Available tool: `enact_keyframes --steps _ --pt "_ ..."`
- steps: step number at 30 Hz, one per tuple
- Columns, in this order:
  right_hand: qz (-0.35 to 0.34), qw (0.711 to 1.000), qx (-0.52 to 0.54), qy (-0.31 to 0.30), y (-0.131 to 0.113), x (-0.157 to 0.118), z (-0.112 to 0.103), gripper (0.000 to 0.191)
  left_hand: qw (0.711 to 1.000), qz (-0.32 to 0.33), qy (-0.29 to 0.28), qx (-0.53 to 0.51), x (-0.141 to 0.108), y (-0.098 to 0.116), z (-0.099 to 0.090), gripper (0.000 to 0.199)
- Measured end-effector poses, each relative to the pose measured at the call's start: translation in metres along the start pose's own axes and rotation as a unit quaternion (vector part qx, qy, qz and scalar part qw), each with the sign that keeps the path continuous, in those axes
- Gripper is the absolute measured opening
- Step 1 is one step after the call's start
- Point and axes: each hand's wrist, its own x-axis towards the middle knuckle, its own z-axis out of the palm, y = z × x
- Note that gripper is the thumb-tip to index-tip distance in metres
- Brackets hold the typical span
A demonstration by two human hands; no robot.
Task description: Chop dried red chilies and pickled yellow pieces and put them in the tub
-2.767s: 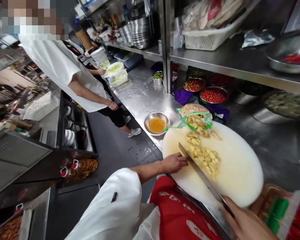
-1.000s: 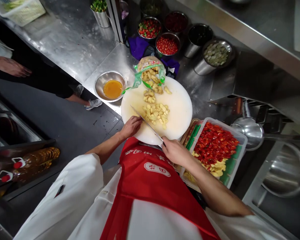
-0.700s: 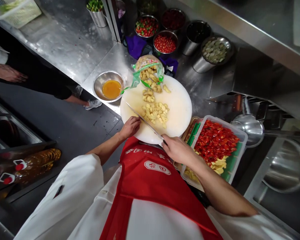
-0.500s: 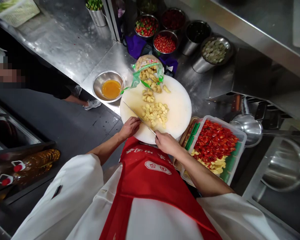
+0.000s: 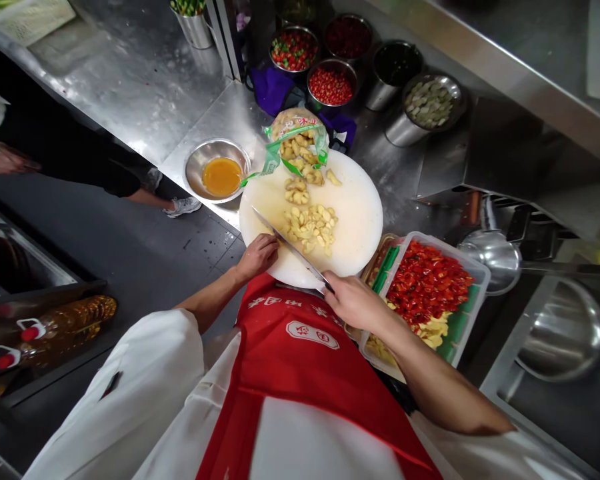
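Note:
A round white cutting board (image 5: 360,200) lies in front of me with sliced ginger (image 5: 320,227) at its middle and whole ginger pieces (image 5: 297,191) behind. My right hand (image 5: 353,300) is closed round the handle of a knife (image 5: 295,252), whose blade slants over the board's near left part. On the board's near left edge, left of the blade, my left hand (image 5: 260,256) has its fingers curled together; anything under them is hidden. An opened bag of ginger (image 5: 300,137) rests at the board's far edge.
A steel bowl of orange liquid (image 5: 222,176) stands left of the board. At the right is a plastic box of chopped red peppers and ginger (image 5: 430,287). Steel pots of ingredients (image 5: 331,85) stand behind. Another person's hand (image 5: 5,158) shows at the far left.
My right hand has moved right and toward me, drawing the knife along. My left hand has barely shifted. At the left, the other person has moved slightly.

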Motion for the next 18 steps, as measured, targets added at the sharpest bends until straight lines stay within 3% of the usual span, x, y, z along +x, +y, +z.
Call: enact_keyframes --steps 6,12,18 --pt "0.021 1.000 -0.012 -0.008 -0.005 0.011 0.001 0.023 1.000 -0.014 -0.007 0.011 -0.005 -0.005 0.007 0.018" --pt "0.017 1.000 -0.007 -0.014 -0.002 -0.006 -0.004 0.023 1.000 -0.023 0.008 0.007 -0.005 -0.003 0.005 0.015" --pt "0.019 1.000 -0.005 -0.012 -0.010 0.012 -0.002 0.024 1.000 -0.013 0.014 0.004 -0.006 -0.003 0.005 0.015"
